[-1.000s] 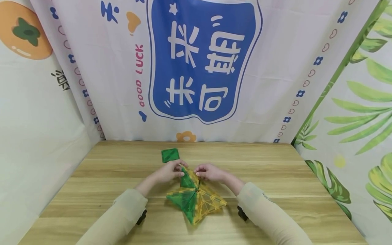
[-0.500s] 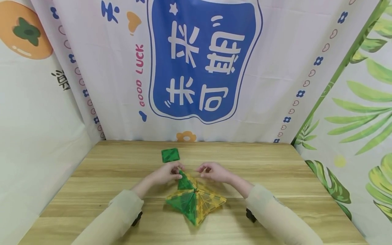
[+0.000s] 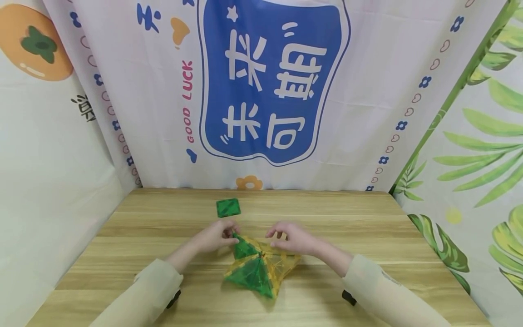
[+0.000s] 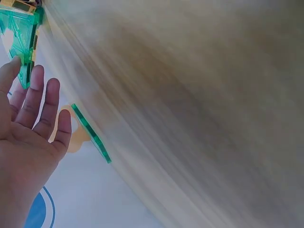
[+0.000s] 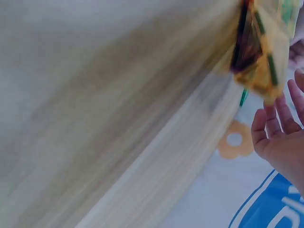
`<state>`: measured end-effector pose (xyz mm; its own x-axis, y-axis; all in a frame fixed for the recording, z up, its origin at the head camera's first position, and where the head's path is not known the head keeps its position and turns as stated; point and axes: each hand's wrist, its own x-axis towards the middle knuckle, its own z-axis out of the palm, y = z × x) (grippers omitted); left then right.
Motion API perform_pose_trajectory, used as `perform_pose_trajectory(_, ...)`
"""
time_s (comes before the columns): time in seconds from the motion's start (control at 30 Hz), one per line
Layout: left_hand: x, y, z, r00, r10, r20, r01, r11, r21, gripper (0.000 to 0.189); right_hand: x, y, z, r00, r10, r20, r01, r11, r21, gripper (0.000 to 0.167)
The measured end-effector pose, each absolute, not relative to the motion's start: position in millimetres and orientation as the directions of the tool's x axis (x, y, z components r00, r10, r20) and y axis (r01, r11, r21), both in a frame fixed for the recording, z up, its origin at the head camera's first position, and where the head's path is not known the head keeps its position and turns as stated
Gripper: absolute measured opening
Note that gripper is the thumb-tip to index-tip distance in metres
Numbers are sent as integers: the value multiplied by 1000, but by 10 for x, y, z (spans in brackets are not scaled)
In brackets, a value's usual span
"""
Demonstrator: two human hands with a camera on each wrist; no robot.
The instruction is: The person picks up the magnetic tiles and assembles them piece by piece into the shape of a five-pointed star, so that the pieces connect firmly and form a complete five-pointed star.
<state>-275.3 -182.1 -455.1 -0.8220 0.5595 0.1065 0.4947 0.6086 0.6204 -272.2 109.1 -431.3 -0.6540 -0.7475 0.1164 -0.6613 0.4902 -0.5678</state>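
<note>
In the head view, a star-like shape of see-through green and yellow magnetic tiles [image 3: 250, 271] stands on the table, its points spreading from a raised middle. My left hand [image 3: 215, 235] pinches the far-left green point between thumb and forefinger. The left wrist view shows the thumb on that green tile [image 4: 19, 35], the other fingers loosely extended. My right hand [image 3: 295, 238] hovers by the yellow side with fingers parted and slightly bent. A blurred yellow point [image 5: 260, 76] lies close to its fingertips in the right wrist view; whether they touch I cannot tell.
A loose green square tile [image 3: 228, 207] lies flat beyond my left hand, towards the back of the wooden table [image 3: 122, 245]. Printed cloth [image 3: 347, 150] hangs behind the table's back edge and at both sides.
My right hand has let go of the yellow point and moved right. My left hand has drawn the green point left and nearer. The whole tile shape has turned, its near point swinging right.
</note>
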Motion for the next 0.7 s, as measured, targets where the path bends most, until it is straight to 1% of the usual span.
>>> perform_pose_trajectory(0.17, -2684, -1870, -4533, -824, 558, 103, 497, 623, 604, 20, -2539, 1022, -4355, -633, -762, 133, -734, 537, -416, 34)
perform_pose_trajectory(0.3, -2658, -1902, -4498, -826, 557, 88, 491, 635, 597, 17, -2393, 957, -4366, -640, -757, 130, -743, 567, -357, 46)
perform_pose_trajectory(0.4, -2673, -1924, -4466, -840, 539, 65, 457, 638, 620, 14, -2323, 924, -4379, -642, -758, 116, -742, 576, -343, 51)
perform_pose_trajectory(0.53, -2755, -1966, -4416, -866, 497, 58, 408, 635, 656, 18, -2296, 918, -4404, -628, -771, 104, -747, 560, -359, 52)
perform_pose_trajectory(0.6, -2816, -1998, -4407, -883, 464, 75, 396, 648, 651, 20, -2305, 925, -4409, -620, -778, 100, -748, 549, -372, 52)
perform_pose_trajectory(0.7, -2912, -2054, -4414, -905, 409, 121, 392, 688, 611, 22, -2341, 940, -4414, -596, -798, 91, -762, 525, -379, 53)
